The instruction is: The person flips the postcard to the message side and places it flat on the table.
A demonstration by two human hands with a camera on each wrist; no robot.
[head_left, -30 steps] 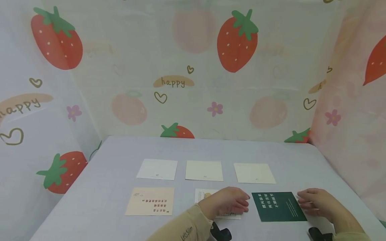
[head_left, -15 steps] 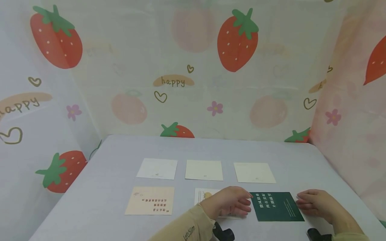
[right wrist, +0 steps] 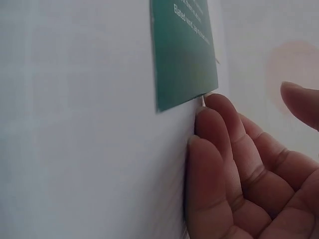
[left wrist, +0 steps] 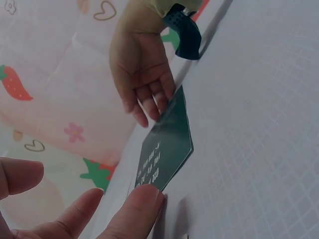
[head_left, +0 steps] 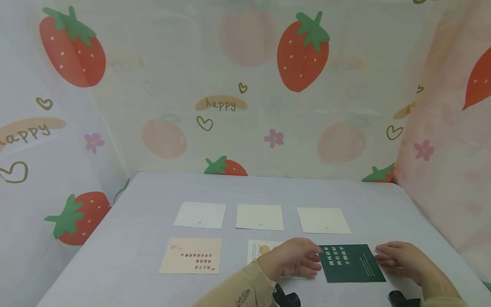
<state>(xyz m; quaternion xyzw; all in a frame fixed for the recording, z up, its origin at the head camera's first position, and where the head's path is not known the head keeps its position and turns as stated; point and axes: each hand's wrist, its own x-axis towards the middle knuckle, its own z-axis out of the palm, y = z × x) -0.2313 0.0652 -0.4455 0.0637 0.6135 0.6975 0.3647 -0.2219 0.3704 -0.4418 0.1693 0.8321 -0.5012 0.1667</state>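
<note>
Green card [head_left: 353, 264] lies lengthwise between the left grip [head_left: 295, 257] and the right grip [head_left: 402, 261], neither nearer, both with loosely extended, unclenched fingers at its short edges.

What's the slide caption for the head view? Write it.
Left hand and right hand flank a printed dark green card on a white tabletop, three pale cards in a row beyond.

The left hand [head_left: 297, 258] hides part of the near middle card [head_left: 255, 248]. Marks [head_left: 261, 224] on 3 pale cards [head_left: 259, 215] are too small to read.
</note>
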